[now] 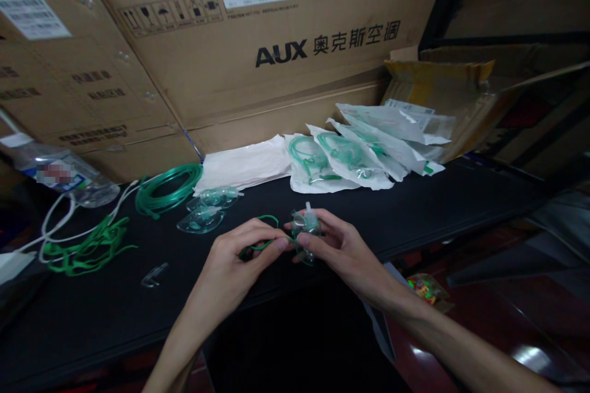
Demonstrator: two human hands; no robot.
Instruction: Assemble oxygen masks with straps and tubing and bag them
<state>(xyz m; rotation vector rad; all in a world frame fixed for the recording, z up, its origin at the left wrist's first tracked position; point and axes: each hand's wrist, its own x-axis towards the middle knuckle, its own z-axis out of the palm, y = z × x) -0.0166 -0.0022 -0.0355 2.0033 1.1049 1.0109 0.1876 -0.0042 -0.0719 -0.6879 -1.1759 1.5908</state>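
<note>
The left hand (239, 249) reaches in from the lower left, back of the hand upward, with thumb and forefinger pinched together on a green strap (268, 216), which loops out just beyond the knuckles. The right hand (338, 239) comes in from the lower right, fingers curled behind a clear mask (302, 224) and thumb pressed across its front, so it is clamped on the mask. The mask stands between the two hands, its pale stub pointing up, and the left fingertips meet its near side. Both hands hang over the front part of the worktop (405, 212).

Well left of the left hand lie a bottle (64, 172), a white cable (55, 221) and a tangle of green straps (90, 249). Nearer to it are small clear connectors (155, 275) and, farther back, a coil of green tubing (168, 190). Two more masks (200, 219) lie just beyond its wrist, with white paper (244, 163) behind them. Beyond the right hand, packets (350, 153) overlap in a row, leading to an open carton (442, 89). Large boxes (295, 24) wall off the back. Below the right forearm is a bag (428, 288) of coloured bits.

The strap's end is covered by the left fingers; it probably meets the mask's edge there. The right fingertips are partly hidden behind the mask, the bottle's label is blurred, and both forearms are cut off below.
</note>
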